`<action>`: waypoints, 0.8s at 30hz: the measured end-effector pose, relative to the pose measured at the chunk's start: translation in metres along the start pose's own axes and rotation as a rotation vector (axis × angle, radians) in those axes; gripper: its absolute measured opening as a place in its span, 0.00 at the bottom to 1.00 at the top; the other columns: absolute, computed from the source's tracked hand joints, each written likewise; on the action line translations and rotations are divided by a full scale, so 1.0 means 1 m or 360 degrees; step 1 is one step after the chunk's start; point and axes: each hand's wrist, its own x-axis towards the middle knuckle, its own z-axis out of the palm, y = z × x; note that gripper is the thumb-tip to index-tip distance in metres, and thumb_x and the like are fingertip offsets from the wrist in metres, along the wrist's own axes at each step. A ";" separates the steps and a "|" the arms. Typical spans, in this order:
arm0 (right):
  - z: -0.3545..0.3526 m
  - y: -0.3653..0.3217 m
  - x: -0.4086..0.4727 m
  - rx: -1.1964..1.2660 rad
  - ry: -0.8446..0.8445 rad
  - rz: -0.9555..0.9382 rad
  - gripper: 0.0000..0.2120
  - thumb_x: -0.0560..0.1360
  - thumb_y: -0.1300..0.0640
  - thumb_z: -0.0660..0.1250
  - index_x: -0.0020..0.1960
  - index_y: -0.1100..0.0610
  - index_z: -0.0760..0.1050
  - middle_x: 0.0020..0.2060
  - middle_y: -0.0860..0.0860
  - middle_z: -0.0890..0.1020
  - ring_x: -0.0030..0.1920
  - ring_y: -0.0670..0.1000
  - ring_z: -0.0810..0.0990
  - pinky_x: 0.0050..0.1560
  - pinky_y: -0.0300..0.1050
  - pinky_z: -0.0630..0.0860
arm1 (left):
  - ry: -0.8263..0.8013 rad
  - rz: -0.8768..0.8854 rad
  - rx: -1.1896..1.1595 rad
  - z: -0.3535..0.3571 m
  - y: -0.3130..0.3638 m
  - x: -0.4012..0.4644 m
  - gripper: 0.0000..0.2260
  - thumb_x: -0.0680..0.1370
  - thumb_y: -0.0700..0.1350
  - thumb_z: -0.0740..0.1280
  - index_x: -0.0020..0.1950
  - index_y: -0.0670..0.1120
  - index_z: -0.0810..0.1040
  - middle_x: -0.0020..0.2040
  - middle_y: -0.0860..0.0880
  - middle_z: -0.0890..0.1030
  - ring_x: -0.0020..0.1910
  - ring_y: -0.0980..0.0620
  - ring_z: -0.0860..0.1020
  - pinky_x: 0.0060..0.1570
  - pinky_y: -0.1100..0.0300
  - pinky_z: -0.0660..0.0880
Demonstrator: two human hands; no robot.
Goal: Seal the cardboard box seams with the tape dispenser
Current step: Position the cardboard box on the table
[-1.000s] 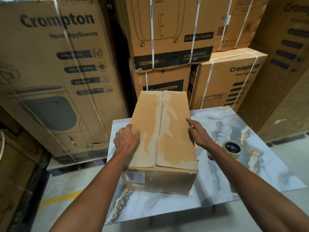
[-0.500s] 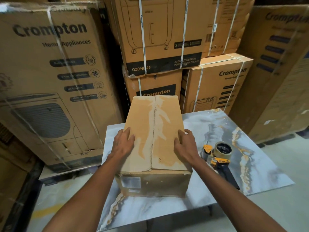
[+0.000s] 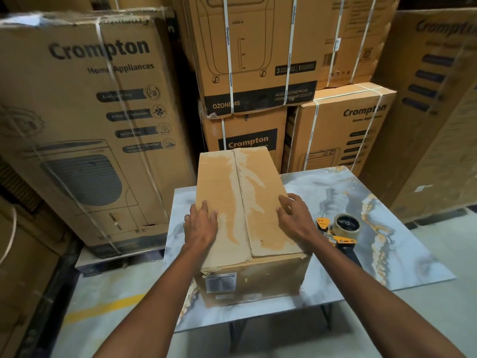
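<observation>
1. I see the plain brown cardboard box point(image 3: 245, 202) lying lengthwise on the grey marble-patterned surface point(image 3: 402, 259), its near end close to the surface's front edge and its far end past the back edge.
2. Its two top flaps are folded down and meet along a centre seam point(image 3: 242, 202) that runs away from me; I see no tape bridging it, only pale torn patches on the cardboard.
3. My left hand point(image 3: 201, 226) lies flat on the left flap by the box's left edge, fingers straight and spread, pressing down.
4. My right hand point(image 3: 294, 218) rests on the right flap near its right edge, fingers lightly bent, tips on the cardboard, gripping nothing.
5. The yellow-and-black tape dispenser with a brown tape roll point(image 3: 340, 231) lies on the surface just right of the box, close behind my right wrist, not touched by either hand.
6. To the right of the dispenser the surface stretches open to its right edge.
7. On the left the box's side sits near the surface's left edge, leaving only a narrow strip.
8. Tall strapped Crompton cartons point(image 3: 85, 120) crowd the left and back, close behind the box's far end.
</observation>
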 end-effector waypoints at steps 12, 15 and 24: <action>-0.012 0.002 -0.030 -0.0081 -0.0033 -0.0016 0.14 0.78 0.57 0.63 0.58 0.66 0.75 0.61 0.60 0.75 0.59 0.62 0.76 0.60 0.64 0.75 | 0.0043 -0.0007 0.0060 0.001 0.002 -0.042 0.25 0.85 0.56 0.53 0.80 0.47 0.61 0.72 0.39 0.67 0.68 0.33 0.68 0.68 0.40 0.65; -0.012 0.005 -0.033 -0.0103 -0.0050 -0.0033 0.15 0.79 0.55 0.63 0.62 0.62 0.76 0.64 0.59 0.75 0.62 0.60 0.75 0.63 0.60 0.74 | 0.0050 -0.0007 0.0065 0.002 -0.001 -0.046 0.24 0.85 0.56 0.52 0.78 0.47 0.63 0.72 0.39 0.68 0.68 0.33 0.68 0.68 0.39 0.66; -0.027 0.040 -0.023 0.0257 0.0088 0.0238 0.22 0.84 0.45 0.56 0.73 0.54 0.72 0.68 0.52 0.76 0.65 0.52 0.75 0.63 0.48 0.71 | 0.0091 0.0273 0.0051 0.003 0.032 -0.036 0.24 0.85 0.51 0.52 0.81 0.50 0.59 0.82 0.41 0.51 0.81 0.38 0.47 0.78 0.39 0.46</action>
